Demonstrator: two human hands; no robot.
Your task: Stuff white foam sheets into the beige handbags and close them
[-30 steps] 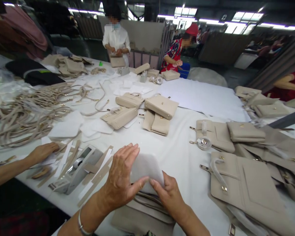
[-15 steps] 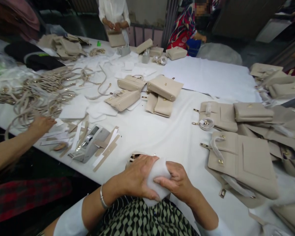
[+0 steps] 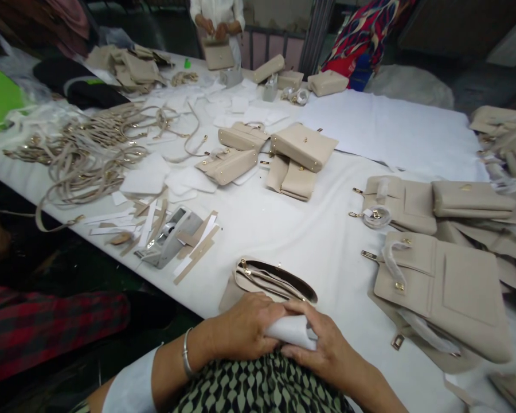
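Observation:
Between my two hands is a rolled white foam sheet (image 3: 290, 331), curled into a short thick tube close to my body. My left hand (image 3: 251, 322) wraps its left side, and my right hand (image 3: 312, 335) grips its right end. Just beyond my hands, an unzipped beige handbag (image 3: 232, 292) stands on the table with its mouth gaping and dark edging showing. My hands hide its lower front.
The white table (image 3: 258, 229) carries beige handbags (image 3: 301, 146) in the middle and more bag pieces (image 3: 468, 287) at right. Left are a tape dispenser (image 3: 169, 238), paper strips, white foam sheets (image 3: 144, 175) and tangled straps (image 3: 81, 143). Co-workers stand across the table; a plaid sleeve (image 3: 51, 327) is at left.
The foam sheet has gone from loosely folded to a tighter roll. My hands have come lower, uncovering the bag's mouth. The neighbour's hand at left has drawn back from the straps.

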